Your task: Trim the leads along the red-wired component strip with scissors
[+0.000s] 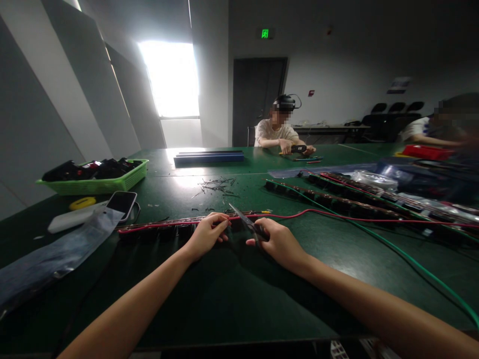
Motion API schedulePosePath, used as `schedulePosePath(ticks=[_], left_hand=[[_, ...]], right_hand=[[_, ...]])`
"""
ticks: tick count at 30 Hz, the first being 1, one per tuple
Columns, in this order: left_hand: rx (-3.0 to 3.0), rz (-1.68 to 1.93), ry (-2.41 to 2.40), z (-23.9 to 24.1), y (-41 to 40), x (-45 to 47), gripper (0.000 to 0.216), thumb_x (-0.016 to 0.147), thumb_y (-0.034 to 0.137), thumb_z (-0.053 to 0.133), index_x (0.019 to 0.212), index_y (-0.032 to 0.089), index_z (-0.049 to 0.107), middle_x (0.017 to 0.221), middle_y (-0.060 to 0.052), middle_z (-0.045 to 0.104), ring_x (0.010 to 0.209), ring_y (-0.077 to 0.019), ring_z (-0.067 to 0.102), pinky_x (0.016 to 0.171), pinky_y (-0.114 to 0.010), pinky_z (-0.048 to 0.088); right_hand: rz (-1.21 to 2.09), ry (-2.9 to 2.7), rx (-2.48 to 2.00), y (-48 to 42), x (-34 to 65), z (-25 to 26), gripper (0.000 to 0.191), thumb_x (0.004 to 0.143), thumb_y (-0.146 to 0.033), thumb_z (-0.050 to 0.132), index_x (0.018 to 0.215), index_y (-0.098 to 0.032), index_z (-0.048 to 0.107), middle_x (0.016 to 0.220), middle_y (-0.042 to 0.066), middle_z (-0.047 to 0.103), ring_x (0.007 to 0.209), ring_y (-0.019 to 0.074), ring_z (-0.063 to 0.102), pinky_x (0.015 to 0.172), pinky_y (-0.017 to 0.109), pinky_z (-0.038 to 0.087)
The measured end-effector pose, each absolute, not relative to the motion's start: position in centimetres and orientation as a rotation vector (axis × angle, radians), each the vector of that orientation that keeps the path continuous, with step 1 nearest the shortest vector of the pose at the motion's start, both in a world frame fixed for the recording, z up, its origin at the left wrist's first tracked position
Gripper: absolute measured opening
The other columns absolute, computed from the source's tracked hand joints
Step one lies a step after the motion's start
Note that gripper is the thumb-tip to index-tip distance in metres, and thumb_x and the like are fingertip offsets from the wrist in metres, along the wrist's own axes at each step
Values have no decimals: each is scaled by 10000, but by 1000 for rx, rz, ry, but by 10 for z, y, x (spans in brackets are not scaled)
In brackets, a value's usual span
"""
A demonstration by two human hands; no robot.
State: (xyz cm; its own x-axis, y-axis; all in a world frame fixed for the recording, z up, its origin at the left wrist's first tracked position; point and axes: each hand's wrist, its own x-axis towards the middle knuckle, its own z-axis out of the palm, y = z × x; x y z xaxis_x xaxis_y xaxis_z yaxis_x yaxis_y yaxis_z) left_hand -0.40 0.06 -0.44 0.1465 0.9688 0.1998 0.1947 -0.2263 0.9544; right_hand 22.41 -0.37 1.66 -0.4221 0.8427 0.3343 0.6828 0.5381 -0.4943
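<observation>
My left hand (206, 234) is closed in a pinch on a red wire (337, 214) where it runs along a long dark strip of components (157, 230) on the green table (224, 299). My right hand (277, 242) grips a pair of scissors (245, 219), blades pointing up and left toward the wire near my left fingertips. The red wire trails off to the right across the table.
A green basket (93, 184) of black parts, a phone (121, 202) and a plastic bag (52, 254) lie at left. More component strips (337, 202), a green wire (411, 262) and bags lie at right. Cut wire bits (217, 185) and a blue bar (208, 158) lie farther back. Two people sit across the table.
</observation>
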Motion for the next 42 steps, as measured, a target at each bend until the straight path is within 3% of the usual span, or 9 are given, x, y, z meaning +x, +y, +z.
schedulePosePath(ticks=[9, 17, 35, 42], left_hand=[[1539, 1189, 1126, -5, 1, -4, 323, 806, 453, 620, 885, 143, 658, 1139, -96, 588, 566, -66, 618, 491, -200, 504], [1549, 1177, 1122, -4, 0, -4, 308, 819, 443, 604, 883, 146, 655, 1144, -85, 567, 587, -63, 620, 479, -182, 473], [1553, 1187, 1100, -5, 0, -4, 333, 803, 467, 610, 900, 154, 667, 1096, -84, 577, 589, -72, 617, 492, -193, 485], [1565, 1168, 1113, -7, 3, -5, 308, 821, 437, 597, 885, 142, 658, 1096, -89, 578, 578, -67, 622, 474, -182, 479]], right_hand=[[416, -2149, -1156, -1, 225, 16, 315, 846, -333, 574, 1133, -205, 600, 1015, 68, 684, 898, 217, 635, 781, 313, 475], [402, -2132, -1144, -1, 225, 12, 358, 786, -171, 566, 1143, -199, 575, 1004, 58, 681, 859, 192, 633, 777, 294, 473], [286, -2166, -1174, -1, 226, 11, 415, 727, -99, 566, 1122, -219, 515, 1075, 57, 616, 936, 200, 592, 810, 303, 447], [217, -2172, -1212, -2, 225, 13, 363, 754, -136, 562, 1100, -213, 482, 1046, 65, 574, 888, 191, 569, 749, 285, 445]])
